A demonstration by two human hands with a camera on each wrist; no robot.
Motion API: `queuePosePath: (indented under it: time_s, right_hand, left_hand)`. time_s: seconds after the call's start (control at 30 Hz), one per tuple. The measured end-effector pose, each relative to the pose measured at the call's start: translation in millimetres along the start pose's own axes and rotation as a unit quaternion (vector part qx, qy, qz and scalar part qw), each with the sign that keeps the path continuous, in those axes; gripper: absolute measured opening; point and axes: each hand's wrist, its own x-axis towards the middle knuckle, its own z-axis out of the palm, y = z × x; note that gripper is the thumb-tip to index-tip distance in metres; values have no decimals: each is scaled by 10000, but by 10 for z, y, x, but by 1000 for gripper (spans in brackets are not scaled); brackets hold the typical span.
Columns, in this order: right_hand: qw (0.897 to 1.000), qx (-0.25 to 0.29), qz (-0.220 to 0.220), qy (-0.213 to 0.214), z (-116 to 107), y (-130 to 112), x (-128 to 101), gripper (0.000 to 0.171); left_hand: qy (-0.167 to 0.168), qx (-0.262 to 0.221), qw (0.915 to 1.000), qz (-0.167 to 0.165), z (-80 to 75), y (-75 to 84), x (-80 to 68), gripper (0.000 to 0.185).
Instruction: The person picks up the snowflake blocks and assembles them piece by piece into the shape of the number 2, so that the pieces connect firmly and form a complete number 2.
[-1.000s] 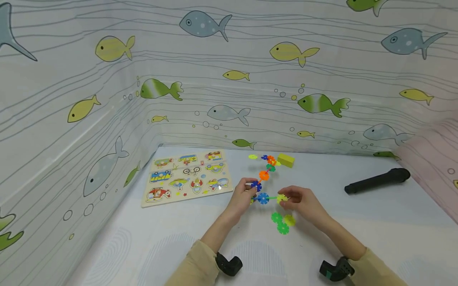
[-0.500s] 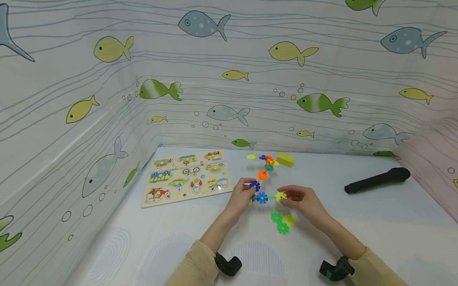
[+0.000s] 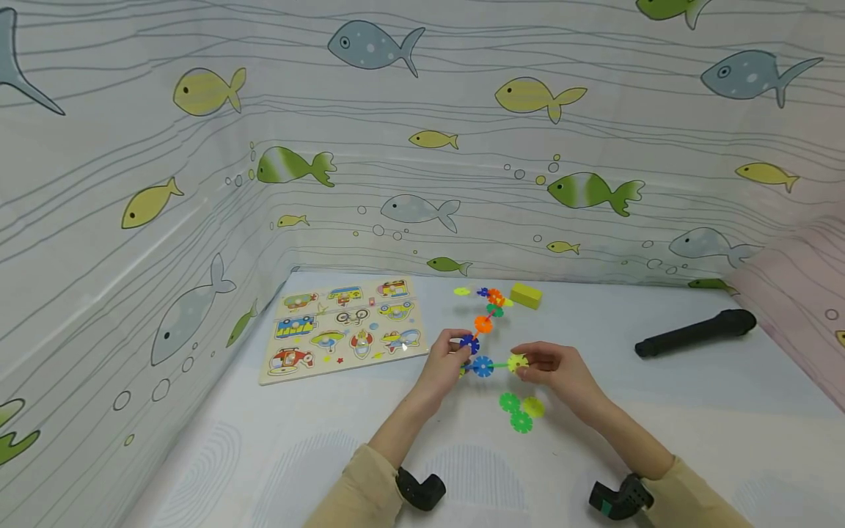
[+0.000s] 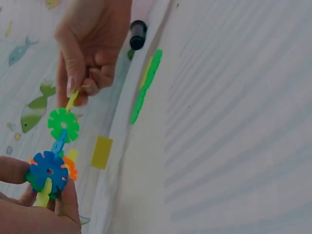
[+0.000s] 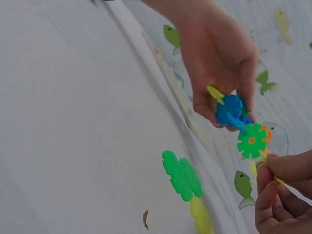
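A chain of slotted plastic snowflake discs hangs between both hands above the table. My left hand (image 3: 439, 374) pinches its left part, near a dark blue disc (image 3: 470, 345) and a lighter blue disc (image 3: 483, 367). Thumb and fingers of my right hand (image 3: 561, 372) pinch a yellow disc (image 3: 518, 364) at the other end. Between blue and yellow, a green disc (image 4: 63, 125) shows face-on in the left wrist view. From the left hand the chain runs back through an orange disc (image 3: 483, 324) and several more colours. Fingers partly hide the gripped discs.
Two green discs (image 3: 521, 422) and a yellow-green disc (image 3: 533, 407) lie in front of the hands. A wooden picture puzzle board (image 3: 350, 330) lies at the left, a yellow block (image 3: 526, 295) at the back. At the right rests a black microphone (image 3: 696, 334). Fish-patterned walls rise behind.
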Motion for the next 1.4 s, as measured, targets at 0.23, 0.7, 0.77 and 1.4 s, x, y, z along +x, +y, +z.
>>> queuePosePath:
  time_s: [0.23, 0.7, 0.77, 1.4]
  right_hand:
    - [9999, 136, 12, -8, -4, -6, -1, 41]
    - [9996, 279, 39, -30, 0, -23, -16, 39]
    - [9995, 311, 39, -49, -4, -20, -17, 40]
    - [9994, 306, 103, -112, 10, -13, -12, 42]
  left_hand:
    - [-16, 30, 10000, -7, 1, 0, -1, 33]
    - [-27, 74, 10000, 39, 0, 2, -7, 34]
    - [-27, 87, 10000, 40, -1, -2, -6, 34]
    - [-76, 106, 9999, -16, 17, -23, -4, 33]
